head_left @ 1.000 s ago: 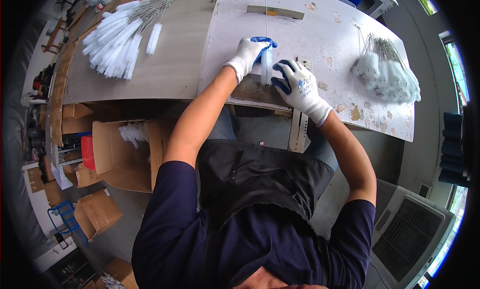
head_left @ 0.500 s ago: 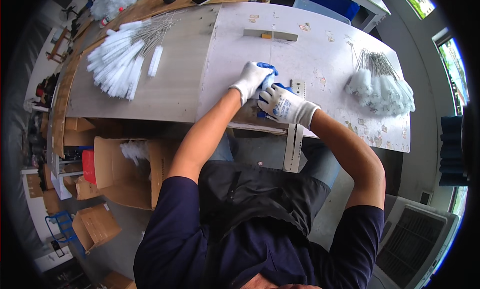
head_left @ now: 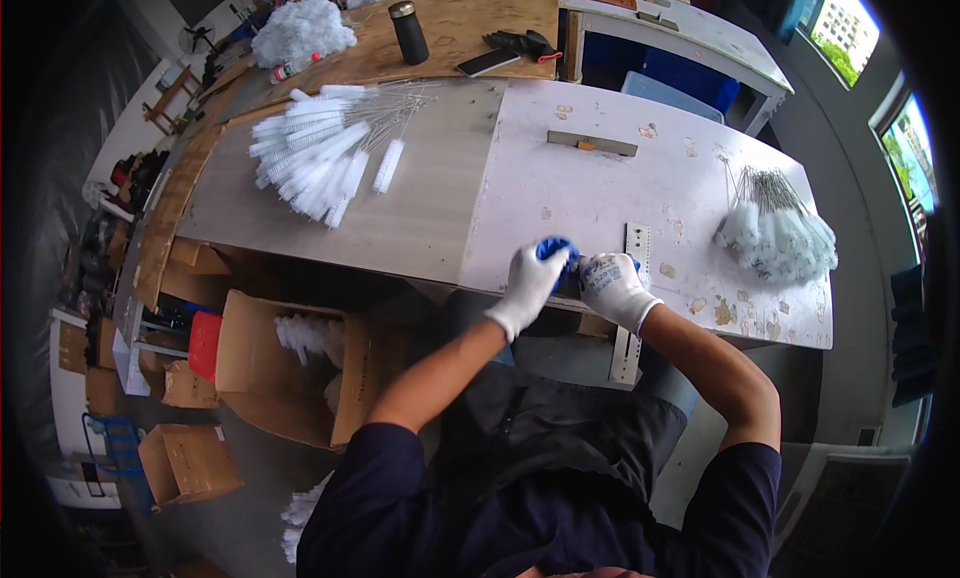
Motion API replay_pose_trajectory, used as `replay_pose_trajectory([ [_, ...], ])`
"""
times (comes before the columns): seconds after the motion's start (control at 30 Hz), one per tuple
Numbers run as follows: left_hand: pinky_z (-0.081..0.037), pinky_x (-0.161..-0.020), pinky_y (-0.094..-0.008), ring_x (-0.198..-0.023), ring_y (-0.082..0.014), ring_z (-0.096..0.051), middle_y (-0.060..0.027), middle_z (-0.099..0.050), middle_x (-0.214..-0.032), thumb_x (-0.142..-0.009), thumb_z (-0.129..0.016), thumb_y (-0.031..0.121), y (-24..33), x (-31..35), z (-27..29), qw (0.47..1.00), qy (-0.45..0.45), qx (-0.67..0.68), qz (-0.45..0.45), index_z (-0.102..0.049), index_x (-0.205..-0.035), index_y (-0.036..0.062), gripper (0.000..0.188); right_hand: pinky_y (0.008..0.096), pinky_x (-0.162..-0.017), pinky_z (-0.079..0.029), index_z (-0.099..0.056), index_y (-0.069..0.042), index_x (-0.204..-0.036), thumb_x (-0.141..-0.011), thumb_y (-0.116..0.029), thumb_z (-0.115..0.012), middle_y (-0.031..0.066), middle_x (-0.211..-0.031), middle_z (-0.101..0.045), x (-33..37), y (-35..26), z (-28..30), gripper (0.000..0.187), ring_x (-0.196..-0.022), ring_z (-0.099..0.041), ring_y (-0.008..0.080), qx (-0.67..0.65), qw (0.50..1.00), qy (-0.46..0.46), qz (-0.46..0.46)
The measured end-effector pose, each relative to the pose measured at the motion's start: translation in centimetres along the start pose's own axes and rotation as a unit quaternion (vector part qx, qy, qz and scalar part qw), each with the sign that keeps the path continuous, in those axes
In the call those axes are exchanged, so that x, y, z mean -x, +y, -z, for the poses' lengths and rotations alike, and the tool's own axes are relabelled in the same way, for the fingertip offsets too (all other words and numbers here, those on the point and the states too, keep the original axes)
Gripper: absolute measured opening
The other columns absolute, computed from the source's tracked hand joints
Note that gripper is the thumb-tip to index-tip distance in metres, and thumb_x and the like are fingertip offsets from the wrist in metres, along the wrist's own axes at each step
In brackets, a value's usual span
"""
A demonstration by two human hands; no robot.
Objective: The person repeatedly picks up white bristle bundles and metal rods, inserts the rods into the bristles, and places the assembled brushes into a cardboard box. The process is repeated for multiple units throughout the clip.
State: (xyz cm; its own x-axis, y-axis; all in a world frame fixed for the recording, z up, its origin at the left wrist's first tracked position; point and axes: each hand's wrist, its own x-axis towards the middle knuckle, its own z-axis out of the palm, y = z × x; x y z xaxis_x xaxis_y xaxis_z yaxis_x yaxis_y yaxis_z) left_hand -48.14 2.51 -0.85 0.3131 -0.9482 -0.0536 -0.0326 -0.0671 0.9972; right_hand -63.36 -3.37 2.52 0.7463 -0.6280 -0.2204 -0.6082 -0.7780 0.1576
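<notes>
L hand (head_left: 541, 278): fingers looking curled; can't tell if pinching.
R hand (head_left: 612, 284): sitting just beside, grip hidden.
Brush bundle (head_left: 775, 240): lying R of fingers; prob. light, soft-bristled; stems likely offering best hold.

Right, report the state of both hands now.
Left gloved hand: curled, blurred; can't tell if it's holding anything.
Right gloved hand: curled, back showing; grip hidden, can't tell.
</notes>
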Motion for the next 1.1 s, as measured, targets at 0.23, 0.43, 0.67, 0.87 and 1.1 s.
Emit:
replay_pose_trajectory([
  [0.23,-0.059,-0.066,-0.0330,-0.074,-0.0197,-0.071,-0.0095,-0.072,-0.092,-0.099,-0.060,0.011,-3.7,7.2,-1.8,0.925,-0.042,0.314,0.209,-0.067,-0.112,0.0000,0.018,0.0414,-0.077,-0.059,-0.078,-0.005,-0.095,-0.090,-0.021,-0.059,0.0197,-0.096,-0.076,0.3,-2.2,1.2,0.025,-0.090,-0.075,0.0327,-0.116,0.986,0.017,-0.122],
  [0.43,-0.060,-0.068,-0.0351,-0.082,-0.0229,-0.072,-0.0112,-0.070,-0.100,-0.102,-0.061,0.028,-4.7,10.3,-7.2,0.871,-0.184,0.374,0.259,-0.059,-0.122,0.0033,0.032,0.0452,-0.083,-0.058,-0.078,-0.003,-0.097,-0.091,-0.022,-0.055,0.0228,-0.098,-0.075,1.0,-4.1,2.0,0.031,-0.093,-0.074,0.0376,-0.170,0.964,0.037,-0.203],
  [0.67,-0.042,-0.050,-0.0269,-0.057,-0.0103,-0.053,-0.0003,-0.056,-0.073,-0.103,-0.056,0.027,-7.1,11.0,-6.5,0.766,-0.192,0.553,0.266,-0.060,-0.096,0.0092,0.019,0.0463,-0.081,-0.058,-0.076,-0.001,-0.091,-0.096,-0.027,-0.053,0.0250,-0.095,-0.074,0.2,-4.6,0.0,0.036,-0.089,-0.073,0.0378,-0.191,0.960,0.068,-0.195],
  [0.87,-0.032,-0.044,-0.0219,-0.049,-0.0057,-0.046,0.0028,-0.051,-0.063,-0.102,-0.056,0.019,-4.0,9.4,4.0,0.878,-0.208,0.341,0.263,-0.066,-0.091,0.0029,0.022,0.0487,-0.088,-0.053,-0.068,0.008,-0.105,-0.097,-0.053,-0.059,0.0274,-0.097,-0.072,0.6,-2.6,-0.1,0.063,-0.097,-0.069,0.0425,-0.276,0.944,0.046,-0.175],
  [1.1,-0.041,-0.054,-0.0232,-0.059,-0.0036,-0.050,0.0031,-0.061,-0.070,-0.100,-0.059,0.017,-1.8,5.5,8.1,0.948,-0.288,0.050,0.125,-0.073,-0.086,0.0025,0.024,0.0443,-0.080,-0.056,-0.064,-0.001,-0.110,-0.089,-0.045,-0.070,0.0182,-0.094,-0.073,-1.1,2.8,0.7,0.049,-0.090,-0.072,0.0357,-0.099,0.989,-0.067,0.092],
])
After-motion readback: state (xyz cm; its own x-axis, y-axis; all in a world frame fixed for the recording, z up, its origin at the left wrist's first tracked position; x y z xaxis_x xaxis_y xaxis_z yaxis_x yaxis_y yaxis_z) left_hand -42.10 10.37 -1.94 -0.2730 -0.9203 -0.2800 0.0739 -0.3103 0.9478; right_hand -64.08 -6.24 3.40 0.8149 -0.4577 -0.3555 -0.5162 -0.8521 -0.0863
